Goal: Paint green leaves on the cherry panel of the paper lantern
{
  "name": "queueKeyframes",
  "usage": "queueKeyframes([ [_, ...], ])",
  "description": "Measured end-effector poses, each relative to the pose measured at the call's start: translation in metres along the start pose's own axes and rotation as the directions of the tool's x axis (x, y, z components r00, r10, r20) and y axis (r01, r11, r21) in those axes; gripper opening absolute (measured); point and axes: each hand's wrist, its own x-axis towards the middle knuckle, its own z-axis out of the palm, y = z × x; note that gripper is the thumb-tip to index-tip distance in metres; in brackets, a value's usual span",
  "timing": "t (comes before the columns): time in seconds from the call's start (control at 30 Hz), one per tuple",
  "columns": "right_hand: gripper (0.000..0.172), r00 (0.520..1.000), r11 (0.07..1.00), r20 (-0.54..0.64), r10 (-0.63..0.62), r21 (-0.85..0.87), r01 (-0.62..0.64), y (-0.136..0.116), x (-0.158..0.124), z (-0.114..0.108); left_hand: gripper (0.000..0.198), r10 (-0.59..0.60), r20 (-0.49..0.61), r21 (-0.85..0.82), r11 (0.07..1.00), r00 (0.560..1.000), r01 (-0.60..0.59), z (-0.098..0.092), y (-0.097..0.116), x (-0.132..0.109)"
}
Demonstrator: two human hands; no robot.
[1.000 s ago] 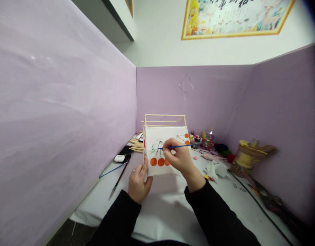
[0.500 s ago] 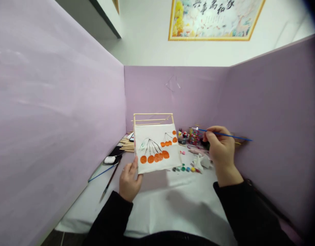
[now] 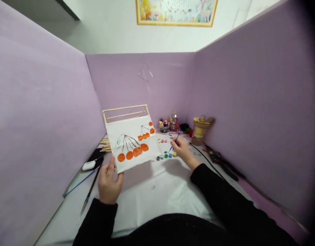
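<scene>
My left hand (image 3: 110,182) grips the lower left corner of a wooden stick frame covered in white cloth (image 3: 133,128), held tilted above the table. Orange round fruits with dark stems and a faint green patch are painted on the cloth. My right hand (image 3: 183,150) pinches a thin blue paintbrush (image 3: 170,149), its tip pointing down close to the small paint pots (image 3: 166,155). Whether the tip touches paint I cannot tell. The pots hold green, blue, yellow and other colours.
On the left lie a white earphone case (image 3: 89,165), another blue brush (image 3: 82,181), a dark-handled brush (image 3: 90,189) and wooden sticks (image 3: 105,143). At the back stands a jar of coloured beads (image 3: 174,123). Pliers (image 3: 222,164) and a yellow-topped container (image 3: 198,131) are at the right. Purple panels (image 3: 147,89) enclose the table.
My right hand has come down with the brush from a raised position to the paint pots. The camera view has turned right. My left hand still holds the frame, now tilted more.
</scene>
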Motion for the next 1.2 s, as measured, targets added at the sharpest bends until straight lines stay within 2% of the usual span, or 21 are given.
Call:
queueKeyframes([
  [0.1, 0.034, 1.0, 1.0, 0.02, 0.001, -0.026, 0.0, 0.003, -0.002, 0.001, 0.062, 0.001, 0.002, -0.007, 1.0, 1.0, -0.001, 0.0, 0.001, 0.001],
  [0.33, 0.031, 0.989, 0.994, 0.147, -0.032, -0.097, 0.047, 0.005, -0.006, 0.008, 0.063, 0.013, -0.002, 0.0, 1.0, 1.0, -0.013, -0.001, 0.004, 0.003],
  [0.7, 0.026, 0.976, 0.989, 0.218, -0.017, -0.142, 0.048, 0.017, -0.005, 0.017, 0.071, 0.041, 0.001, -0.031, 0.999, 0.999, -0.041, -0.001, 0.002, 0.003],
  [0.87, 0.026, 0.983, 0.987, 0.183, -0.015, -0.157, 0.045, 0.02, -0.003, 0.016, 0.073, 0.04, 0.001, -0.026, 0.999, 0.999, -0.04, 0.0, 0.001, 0.002],
  [1.1, 0.022, 0.966, 0.982, 0.256, -0.032, -0.171, 0.077, 0.019, -0.004, 0.017, 0.075, 0.03, 0.004, -0.032, 0.999, 1.0, -0.03, 0.0, 0.001, 0.002],
  [1.2, 0.023, 0.968, 0.983, 0.249, -0.028, -0.171, 0.072, 0.017, -0.004, 0.016, 0.075, 0.031, 0.007, -0.031, 0.999, 1.0, -0.031, 0.0, 0.001, 0.001],
])
